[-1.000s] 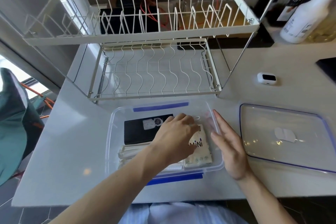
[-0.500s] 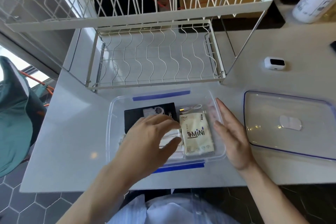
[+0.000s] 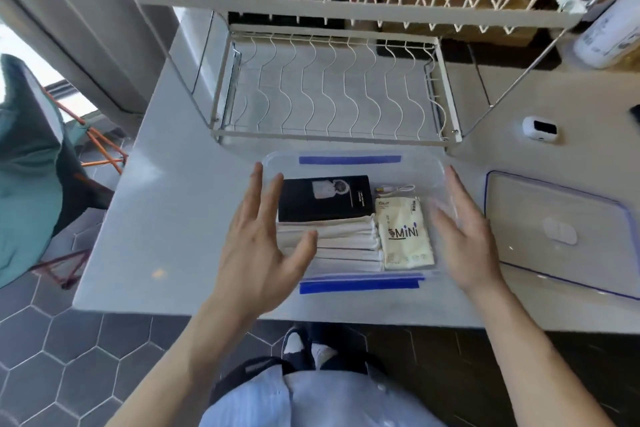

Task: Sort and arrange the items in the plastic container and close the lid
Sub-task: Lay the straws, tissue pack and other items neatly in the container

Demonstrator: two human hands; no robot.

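Since a moment ago our left hand has pulled out to the clear plastic container's 9 o'clock wall, fingers spread wide, holding nothing. Right hand is splayed empty at 3 o'clock. Black box, white folded stack and cream MiNi pouch look sorted, so next we probably grab the clear blue-edged lid, off at 3 o'clock on the white surface.

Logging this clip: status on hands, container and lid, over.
Both hands open, empty: left hand and right hand flank the container. Items packed flat inside. Lid off, on counter to the right. Nothing in the way.
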